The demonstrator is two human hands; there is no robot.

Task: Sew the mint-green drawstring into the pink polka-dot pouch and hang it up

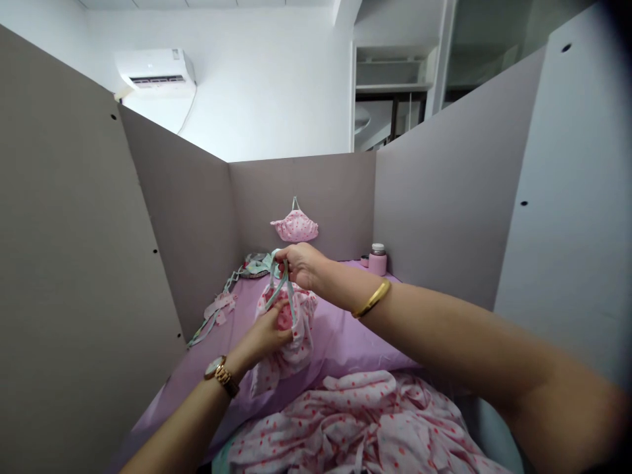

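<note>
A pink garment with red dots and mint-green straps (pixel 303 342) hangs in front of me over the purple cloth. My right hand (pixel 299 263) pinches the straps above it, with a gold bangle on that wrist. Lower down, my left hand (pixel 270 332) grips the gathered fabric near the garment's opening; some of its fingertips are hidden in the folds. That wrist wears a watch (pixel 223 375). A large heap of matching dotted fabric (pixel 365 421) lies closest to me, below both hands.
Grey panels (pixel 449 191) enclose the purple-covered table (pixel 340 329) on three sides. A similar small dotted piece (pixel 296 226) hangs on the back panel. Mint straps and fabric scraps (pixel 220 306) lie along the left, and a pink jar (pixel 378 261) stands at the back right.
</note>
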